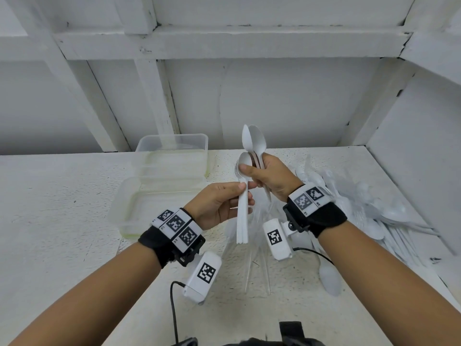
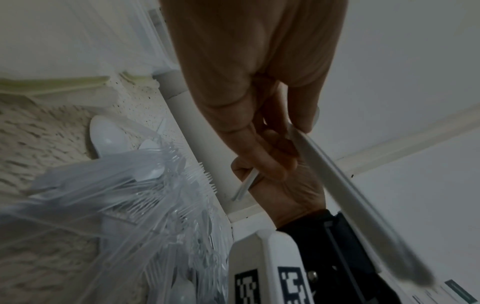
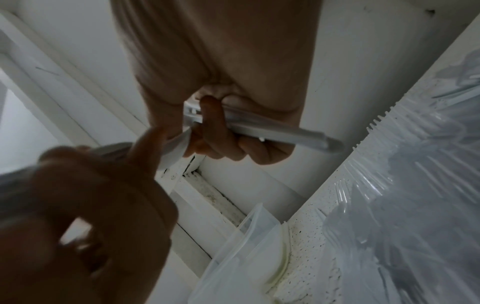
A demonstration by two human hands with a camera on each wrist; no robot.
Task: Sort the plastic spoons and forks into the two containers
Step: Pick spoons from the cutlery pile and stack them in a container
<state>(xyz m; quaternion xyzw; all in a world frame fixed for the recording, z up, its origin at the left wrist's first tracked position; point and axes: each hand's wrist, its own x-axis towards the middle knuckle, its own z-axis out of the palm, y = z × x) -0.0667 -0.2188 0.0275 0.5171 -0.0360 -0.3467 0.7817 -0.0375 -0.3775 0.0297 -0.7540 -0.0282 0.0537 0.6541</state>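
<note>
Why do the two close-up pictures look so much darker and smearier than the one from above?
Head view: bright, even light and sharp; straight beams bow from the wide lens. Left wrist view: dim, the left hand near the lens, the held spoon stack smeared toward the corner. Right wrist view: dim too, the left hand a dark blur, glare on the clear plastic bag.

A speckled white table [image 1: 62, 208] carries two clear containers [image 1: 159, 196] and a heap of plastic cutlery [image 1: 389, 216].

No legible text, only coded markers.
</note>
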